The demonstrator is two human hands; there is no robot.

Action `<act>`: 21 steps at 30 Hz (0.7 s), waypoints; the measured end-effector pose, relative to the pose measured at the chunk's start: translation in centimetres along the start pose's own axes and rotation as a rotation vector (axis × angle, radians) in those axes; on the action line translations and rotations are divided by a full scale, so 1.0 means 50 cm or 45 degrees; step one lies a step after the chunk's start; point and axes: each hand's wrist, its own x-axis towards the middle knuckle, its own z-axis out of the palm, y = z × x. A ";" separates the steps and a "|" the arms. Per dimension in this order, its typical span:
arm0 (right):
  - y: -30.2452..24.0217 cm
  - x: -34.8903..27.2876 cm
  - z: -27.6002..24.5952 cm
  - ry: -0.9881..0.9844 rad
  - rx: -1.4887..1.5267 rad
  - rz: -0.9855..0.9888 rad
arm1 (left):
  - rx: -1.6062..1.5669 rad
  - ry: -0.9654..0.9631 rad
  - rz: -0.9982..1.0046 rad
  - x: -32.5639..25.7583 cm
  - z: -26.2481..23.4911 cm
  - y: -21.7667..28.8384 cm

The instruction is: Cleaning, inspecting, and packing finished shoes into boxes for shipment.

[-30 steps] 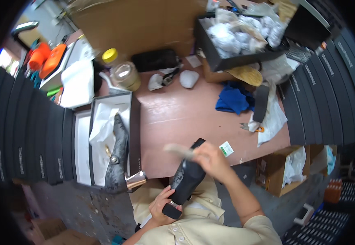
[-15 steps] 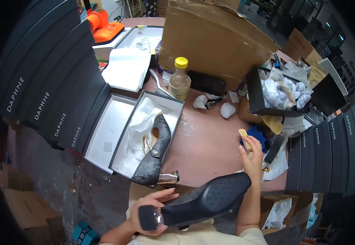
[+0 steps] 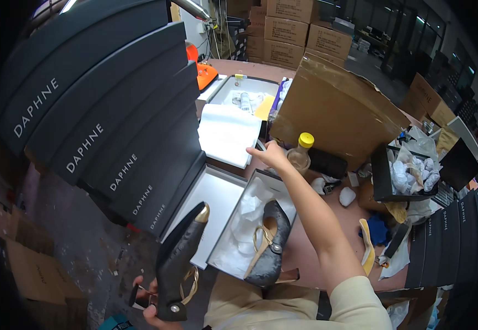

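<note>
The head view shows me one dark shoe (image 3: 276, 261) resting over tissue (image 3: 251, 212) in the open box (image 3: 266, 181), its heel jutting past the side; its mate (image 3: 178, 269) is out, so I judge only half the pair boxed. My left grip (image 3: 152, 303) is wrapped round the mate's heel end; my right grip (image 3: 271, 156) is partly curled beside white paper (image 3: 228, 132), and I cannot tell whether it pinches anything.

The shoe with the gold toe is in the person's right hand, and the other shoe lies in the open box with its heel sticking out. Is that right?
Not quite: the shoe with the gold toe is in the left hand, as the head view shows. The other shoe does lie in the open box with its heel sticking out.
</note>
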 end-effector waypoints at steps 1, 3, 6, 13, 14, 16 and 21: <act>0.037 0.061 0.019 -0.004 0.082 0.135 | 0.148 0.074 -0.079 0.007 -0.011 0.006; 0.040 0.078 0.042 0.118 0.040 0.252 | -0.099 0.305 -0.005 0.021 0.034 -0.023; 0.025 0.066 0.062 0.139 0.195 0.401 | -0.020 0.260 -0.095 0.034 0.030 -0.013; -0.007 0.113 0.085 0.535 0.226 -0.169 | 0.005 0.102 -0.252 0.061 0.007 -0.034; -0.025 0.128 0.080 0.570 0.176 -0.329 | -0.008 0.057 -0.265 0.062 0.006 -0.034; -0.095 0.112 0.058 0.787 -0.039 -0.694 | -0.005 -0.079 -0.281 0.077 0.003 -0.031; -0.231 0.138 0.019 0.932 0.019 -1.160 | 0.171 0.013 -0.235 0.067 0.007 -0.047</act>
